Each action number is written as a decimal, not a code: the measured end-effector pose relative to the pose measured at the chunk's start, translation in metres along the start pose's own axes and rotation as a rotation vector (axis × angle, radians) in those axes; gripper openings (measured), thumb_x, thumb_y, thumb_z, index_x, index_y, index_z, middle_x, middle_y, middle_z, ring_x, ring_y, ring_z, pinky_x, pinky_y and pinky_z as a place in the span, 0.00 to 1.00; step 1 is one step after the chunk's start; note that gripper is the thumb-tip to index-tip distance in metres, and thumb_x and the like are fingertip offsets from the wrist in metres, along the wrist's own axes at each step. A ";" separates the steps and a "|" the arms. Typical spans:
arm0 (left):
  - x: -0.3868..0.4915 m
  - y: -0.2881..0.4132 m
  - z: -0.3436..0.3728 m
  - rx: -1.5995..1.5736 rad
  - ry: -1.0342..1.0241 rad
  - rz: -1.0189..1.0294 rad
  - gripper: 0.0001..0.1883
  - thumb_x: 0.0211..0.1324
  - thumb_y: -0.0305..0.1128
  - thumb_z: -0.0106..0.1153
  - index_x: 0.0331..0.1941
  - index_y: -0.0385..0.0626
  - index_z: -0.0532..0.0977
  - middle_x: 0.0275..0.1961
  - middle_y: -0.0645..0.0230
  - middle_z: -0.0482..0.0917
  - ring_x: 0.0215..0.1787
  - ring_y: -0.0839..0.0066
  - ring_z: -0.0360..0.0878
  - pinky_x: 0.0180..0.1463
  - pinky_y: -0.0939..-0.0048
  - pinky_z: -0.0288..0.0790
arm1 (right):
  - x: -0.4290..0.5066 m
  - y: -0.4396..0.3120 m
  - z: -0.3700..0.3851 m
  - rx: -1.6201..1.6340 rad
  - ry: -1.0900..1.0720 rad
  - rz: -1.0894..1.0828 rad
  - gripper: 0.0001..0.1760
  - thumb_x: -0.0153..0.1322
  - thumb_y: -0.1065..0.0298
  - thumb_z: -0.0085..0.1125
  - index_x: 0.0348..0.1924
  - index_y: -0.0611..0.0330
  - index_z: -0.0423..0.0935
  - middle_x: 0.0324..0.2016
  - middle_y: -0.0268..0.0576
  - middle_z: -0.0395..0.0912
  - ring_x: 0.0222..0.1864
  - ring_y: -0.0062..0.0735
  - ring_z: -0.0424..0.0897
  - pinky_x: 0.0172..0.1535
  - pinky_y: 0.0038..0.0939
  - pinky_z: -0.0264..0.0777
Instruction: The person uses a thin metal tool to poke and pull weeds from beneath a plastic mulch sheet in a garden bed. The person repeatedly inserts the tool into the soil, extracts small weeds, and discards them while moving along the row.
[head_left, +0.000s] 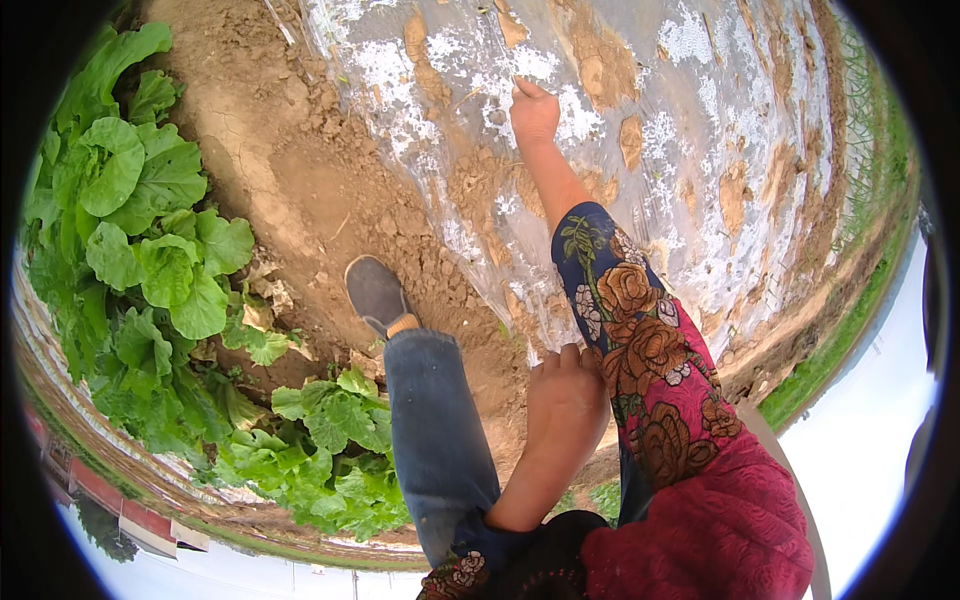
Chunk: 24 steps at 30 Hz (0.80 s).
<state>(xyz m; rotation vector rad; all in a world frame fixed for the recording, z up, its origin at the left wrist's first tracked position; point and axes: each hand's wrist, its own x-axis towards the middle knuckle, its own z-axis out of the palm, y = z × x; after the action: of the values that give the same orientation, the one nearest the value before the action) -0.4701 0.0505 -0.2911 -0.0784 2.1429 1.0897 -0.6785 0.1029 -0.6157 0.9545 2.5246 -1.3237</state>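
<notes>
A translucent plastic mulch film (660, 180), patched with soil and white marks, covers the ground before me. My right hand (534, 116) is stretched out over the film, fingers curled and the tip of one pointing away from me; whether it pinches anything is unclear. Closer to my body, my left hand (568, 397) is closed with its back towards the camera. Creases of the film run together at its knuckles, and it seems to grip the gathered edge; its fingertips are hidden. The flowered right sleeve (637, 322) passes just beside it.
Leafy green plants (165, 262) grow along the left. Bare, cloddy soil (300, 172) lies between them and the film. My shoe (375, 292) stands on this soil, below a jeans leg (439, 420). Green growth (862, 307) borders the far right.
</notes>
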 end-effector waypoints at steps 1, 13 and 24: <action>0.000 0.000 0.003 0.008 0.016 0.002 0.05 0.51 0.28 0.57 0.31 0.41 0.73 0.33 0.59 0.74 0.37 0.58 0.76 0.41 0.57 0.69 | 0.002 0.002 -0.002 -0.041 -0.011 -0.002 0.14 0.69 0.64 0.60 0.47 0.51 0.86 0.42 0.53 0.85 0.44 0.48 0.84 0.50 0.35 0.75; 0.004 0.005 0.007 0.071 0.011 0.023 0.01 0.54 0.27 0.54 0.30 0.44 0.73 0.32 0.60 0.75 0.36 0.60 0.77 0.40 0.59 0.70 | 0.014 0.014 -0.029 -0.076 -0.167 -0.060 0.14 0.70 0.64 0.61 0.48 0.44 0.86 0.46 0.40 0.85 0.46 0.34 0.84 0.50 0.28 0.74; 0.014 0.014 0.001 -0.002 0.052 0.043 0.03 0.52 0.27 0.56 0.29 0.41 0.73 0.31 0.56 0.75 0.34 0.55 0.77 0.37 0.53 0.70 | 0.036 -0.050 -0.042 -0.264 -0.010 -0.273 0.15 0.70 0.61 0.56 0.49 0.39 0.85 0.42 0.50 0.84 0.44 0.50 0.83 0.47 0.40 0.76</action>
<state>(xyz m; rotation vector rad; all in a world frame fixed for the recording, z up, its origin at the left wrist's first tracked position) -0.4848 0.0639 -0.2912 -0.0622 2.1988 1.1256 -0.7296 0.1319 -0.5693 0.5663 2.8064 -1.0108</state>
